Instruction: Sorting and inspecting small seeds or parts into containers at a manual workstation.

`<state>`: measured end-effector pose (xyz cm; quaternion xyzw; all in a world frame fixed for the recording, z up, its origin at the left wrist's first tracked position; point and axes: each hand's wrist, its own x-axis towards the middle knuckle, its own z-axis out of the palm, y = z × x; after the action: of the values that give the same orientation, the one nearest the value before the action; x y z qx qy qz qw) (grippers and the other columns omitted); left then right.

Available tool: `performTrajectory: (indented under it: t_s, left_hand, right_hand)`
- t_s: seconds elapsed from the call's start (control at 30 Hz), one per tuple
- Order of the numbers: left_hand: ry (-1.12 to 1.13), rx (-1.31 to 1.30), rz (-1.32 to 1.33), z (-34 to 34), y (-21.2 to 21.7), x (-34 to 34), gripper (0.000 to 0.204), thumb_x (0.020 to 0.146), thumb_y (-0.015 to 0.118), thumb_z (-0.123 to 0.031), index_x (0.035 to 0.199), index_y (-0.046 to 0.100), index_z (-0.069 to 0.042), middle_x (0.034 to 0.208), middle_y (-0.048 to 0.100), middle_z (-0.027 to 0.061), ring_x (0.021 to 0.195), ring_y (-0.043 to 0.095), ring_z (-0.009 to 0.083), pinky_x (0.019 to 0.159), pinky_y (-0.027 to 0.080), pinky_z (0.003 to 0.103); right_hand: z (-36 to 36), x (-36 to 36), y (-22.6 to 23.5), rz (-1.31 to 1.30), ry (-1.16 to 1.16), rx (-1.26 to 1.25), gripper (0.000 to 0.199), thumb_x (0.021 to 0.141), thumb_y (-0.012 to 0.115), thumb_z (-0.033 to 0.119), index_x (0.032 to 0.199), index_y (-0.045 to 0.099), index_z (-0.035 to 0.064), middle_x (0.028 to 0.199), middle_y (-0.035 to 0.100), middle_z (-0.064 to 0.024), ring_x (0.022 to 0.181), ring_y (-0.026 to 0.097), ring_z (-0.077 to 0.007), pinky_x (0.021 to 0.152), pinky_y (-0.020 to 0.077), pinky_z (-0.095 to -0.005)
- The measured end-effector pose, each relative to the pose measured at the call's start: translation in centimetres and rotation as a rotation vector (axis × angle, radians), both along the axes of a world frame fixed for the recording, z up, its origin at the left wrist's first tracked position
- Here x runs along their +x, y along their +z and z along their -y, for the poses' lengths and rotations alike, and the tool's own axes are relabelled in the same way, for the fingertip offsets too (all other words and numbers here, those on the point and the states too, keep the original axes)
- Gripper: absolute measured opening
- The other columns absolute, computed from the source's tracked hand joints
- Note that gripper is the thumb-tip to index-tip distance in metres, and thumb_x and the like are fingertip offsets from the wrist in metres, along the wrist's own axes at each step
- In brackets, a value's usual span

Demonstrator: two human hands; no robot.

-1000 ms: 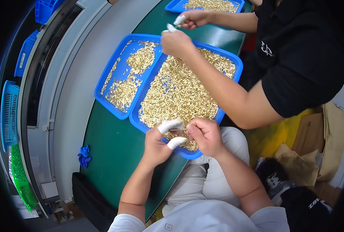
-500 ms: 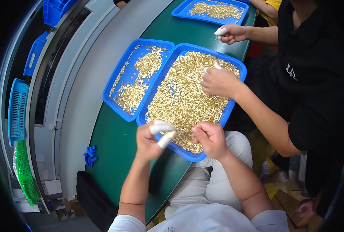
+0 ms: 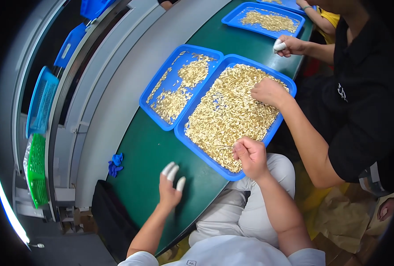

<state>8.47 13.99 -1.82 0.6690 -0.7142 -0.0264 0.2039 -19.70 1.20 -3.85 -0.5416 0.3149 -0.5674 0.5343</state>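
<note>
The right hand point(image 3: 250, 155) is pinched narrow on a thin pin point(image 3: 223, 146) over the near corner of the big blue tray point(image 3: 192, 142) full of small golden parts point(image 3: 228, 111), while the left hand point(image 3: 170, 188) lies open, empty, with white fingertip covers, on the green counter point(image 3: 144, 155) just beside that tray.

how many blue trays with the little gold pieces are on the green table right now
3: the big tray under the right hand, a sparser tray touching its left side, and a far tray at the top. More may lie beyond the frame.
</note>
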Motion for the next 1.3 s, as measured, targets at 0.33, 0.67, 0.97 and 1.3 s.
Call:
performTrajectory:
  t_s: [0.33,0.67,0.97,1.3]
  left_hand:
    - [-0.016,0.232,0.028,-9.3,-0.7,-1.6,0.072,0.082,0.072,-0.042,0.140,0.049,-0.007,0.152,0.035,0.0227,0.139,0.034,0.0446,0.111,0.031,0.055]
    - [-0.120,0.117,-0.015,-9.0,-1.3,-1.7,0.088,0.073,0.075,-0.061,0.139,0.050,-0.008,0.153,0.037,0.0201,0.140,0.034,0.0432,0.112,0.031,0.053]
    - [-0.082,0.200,-0.008,-9.0,-0.3,-0.9,0.082,0.066,0.080,-0.039,0.134,0.052,-0.004,0.148,0.040,0.0240,0.135,0.037,0.0457,0.108,0.031,0.057]
    - [-0.147,0.344,-0.051,-8.7,-1.5,-0.1,0.067,0.077,0.068,-0.048,0.127,0.056,-0.003,0.145,0.042,0.0274,0.132,0.037,0.0494,0.104,0.029,0.062]
  right_hand:
    - [0.2,1.0,-2.2,-0.067,-0.060,0.011,0.025,0.102,0.053,0.014,0.083,0.059,-0.0003,0.067,0.058,-0.0014,0.059,0.053,-0.0061,0.054,0.0417,-0.0212]
    - [1.5,-0.8,-1.7,-0.183,-0.118,-0.002,0.028,0.105,0.050,0.019,0.080,0.054,0.0057,0.068,0.051,0.0038,0.058,0.044,-0.0039,0.051,0.0360,-0.0210]
    - [0.0,1.7,-1.0,-0.287,-0.079,0.075,0.023,0.102,0.054,0.015,0.084,0.059,0.0011,0.072,0.060,-0.0013,0.062,0.054,-0.0060,0.055,0.0433,-0.0219]
    - [-0.5,0.3,1.3,-0.412,-0.058,-0.009,0.021,0.096,0.047,0.000,0.077,0.057,-0.0018,0.065,0.060,-0.0069,0.055,0.053,-0.0118,0.052,0.0423,-0.0249]
